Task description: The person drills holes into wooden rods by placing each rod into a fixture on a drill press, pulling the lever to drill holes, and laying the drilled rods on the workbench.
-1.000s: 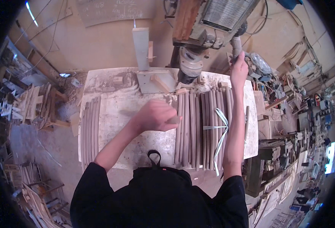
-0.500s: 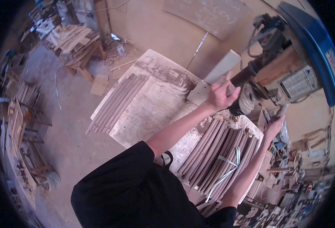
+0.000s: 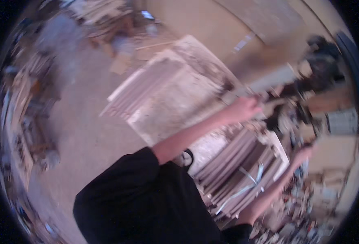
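Observation:
My left hand (image 3: 248, 109) is closed beside the sanding or drilling machine (image 3: 289, 118), with the blurred brownish end of a wooden stick (image 3: 263, 97) showing at its fingers. Farther right, my right hand (image 3: 304, 153) is also closed, at the machine's other side; motion smears its fingers and what they hold. Between my forearms lies a stack of slim, curved brown wooden sticks (image 3: 228, 158) on the pale, dusty worktable (image 3: 175, 101). A light tie strap (image 3: 244, 187) runs over part of the stack.
A row of similar sticks (image 3: 145, 87) lies along the table's left side. Behind the table, a pale board (image 3: 277, 77) stands by the machine. Wood offcuts (image 3: 104, 12) fill a bench at the far left, and clutter (image 3: 293, 211) crowds the lower right.
The whole view has swung and blurred, so the table sits higher and farther right. Both hands remain beside the machine; the left appears slightly lower and closer to the stacked sticks.

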The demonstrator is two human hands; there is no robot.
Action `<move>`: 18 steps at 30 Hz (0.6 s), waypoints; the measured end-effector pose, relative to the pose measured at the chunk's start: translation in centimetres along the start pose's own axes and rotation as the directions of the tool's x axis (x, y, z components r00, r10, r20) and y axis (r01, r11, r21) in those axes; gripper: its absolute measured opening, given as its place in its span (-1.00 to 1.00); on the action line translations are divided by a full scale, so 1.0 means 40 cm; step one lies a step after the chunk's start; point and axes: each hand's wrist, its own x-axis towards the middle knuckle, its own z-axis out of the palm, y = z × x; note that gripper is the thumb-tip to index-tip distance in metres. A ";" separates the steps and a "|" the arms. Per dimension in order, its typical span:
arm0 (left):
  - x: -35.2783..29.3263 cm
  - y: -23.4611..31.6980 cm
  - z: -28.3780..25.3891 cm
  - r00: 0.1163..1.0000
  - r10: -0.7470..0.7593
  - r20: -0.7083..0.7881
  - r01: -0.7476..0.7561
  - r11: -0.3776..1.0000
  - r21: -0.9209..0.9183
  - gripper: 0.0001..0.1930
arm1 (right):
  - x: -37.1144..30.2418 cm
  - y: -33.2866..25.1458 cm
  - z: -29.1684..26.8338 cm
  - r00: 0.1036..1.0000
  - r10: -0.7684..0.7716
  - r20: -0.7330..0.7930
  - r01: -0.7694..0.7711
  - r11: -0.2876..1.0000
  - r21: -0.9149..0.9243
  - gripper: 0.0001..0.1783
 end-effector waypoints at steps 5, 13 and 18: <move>0.020 -0.016 -0.054 0.994 -0.025 -0.109 0.032 0.998 0.059 -0.70 | 0.023 -0.191 0.023 0.982 0.142 -0.124 -0.131 0.987 0.088 -0.50; 0.116 0.021 -0.027 0.987 0.015 -0.159 0.030 0.961 0.276 -0.59 | 0.088 -0.280 -0.160 0.688 0.625 0.368 -0.685 0.392 0.615 -0.30; 0.125 0.040 -0.028 0.989 -0.039 -0.142 0.083 0.942 0.324 -0.51 | 0.067 -0.309 -0.182 0.688 0.628 0.364 -0.645 0.300 0.703 -0.44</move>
